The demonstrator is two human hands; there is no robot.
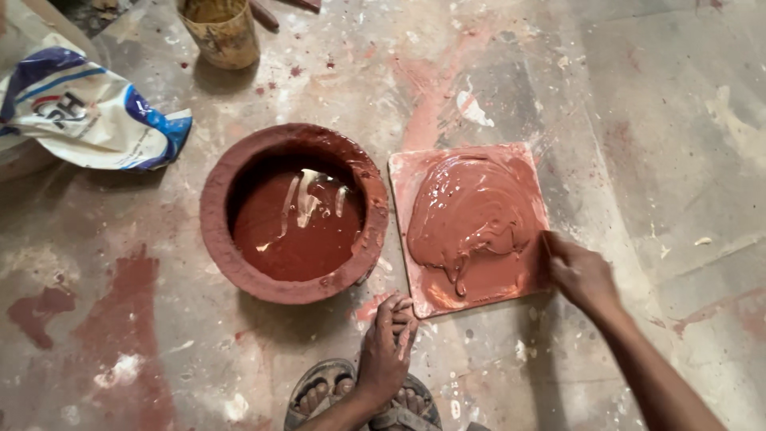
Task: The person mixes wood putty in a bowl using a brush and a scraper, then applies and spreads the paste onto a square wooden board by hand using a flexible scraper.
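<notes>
Right hand fingers grip the right edge of the square tile coated in wet reddish-brown slurry; left hand fingers, loosely curled, steady its near corner beside the round slurry-filled basin, keeping it level on the floor.

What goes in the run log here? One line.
left hand: touching tile corner | right hand: gripping tile edge | tile: coated in red slurry | basin: beside it

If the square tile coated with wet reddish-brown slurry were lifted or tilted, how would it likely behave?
The square tile looks flat and rigid, so it probably would not flex. The glossy reddish-brown slurry already sags toward the near edge, so tilting would likely make it run. The wet edges under the left hand and right hand look slippery.
</notes>
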